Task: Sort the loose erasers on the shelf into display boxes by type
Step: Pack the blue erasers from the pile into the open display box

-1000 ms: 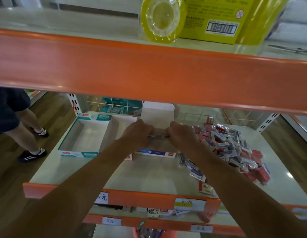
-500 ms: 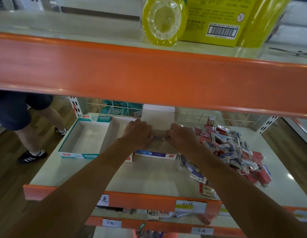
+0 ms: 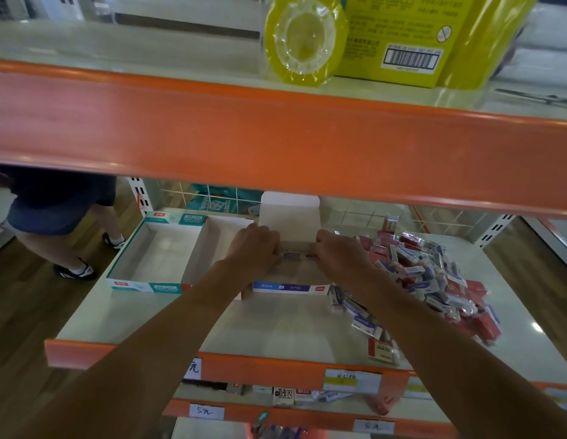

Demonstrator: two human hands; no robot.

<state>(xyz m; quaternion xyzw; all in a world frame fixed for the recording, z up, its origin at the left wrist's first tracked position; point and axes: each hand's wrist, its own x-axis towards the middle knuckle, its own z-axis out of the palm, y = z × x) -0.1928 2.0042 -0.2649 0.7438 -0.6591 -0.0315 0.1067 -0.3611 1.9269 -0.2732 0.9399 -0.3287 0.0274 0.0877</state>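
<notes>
Both my hands reach into the blue-fronted display box (image 3: 290, 287) in the middle of the shelf. My left hand (image 3: 255, 248) and my right hand (image 3: 339, 252) hold between them a short row of blue-and-white erasers (image 3: 294, 255), fingers curled on each end. A pile of loose erasers (image 3: 434, 280), blue-white and red, lies to the right on the shelf. Left of the blue box stands a white box with a red front corner (image 3: 218, 245), and further left a teal-trimmed box (image 3: 155, 251), both with nothing inside.
An orange shelf edge (image 3: 275, 144) overhead hides the back of the shelf. Yellow tape rolls (image 3: 302, 39) and a yellow carton (image 3: 399, 36) stand on the upper shelf. A person's legs (image 3: 69, 236) are in the aisle at left. Price tags (image 3: 351, 380) line the front rail.
My hands have stayed together over the blue box, shifting barely at all. The person at left has stepped closer along the aisle.
</notes>
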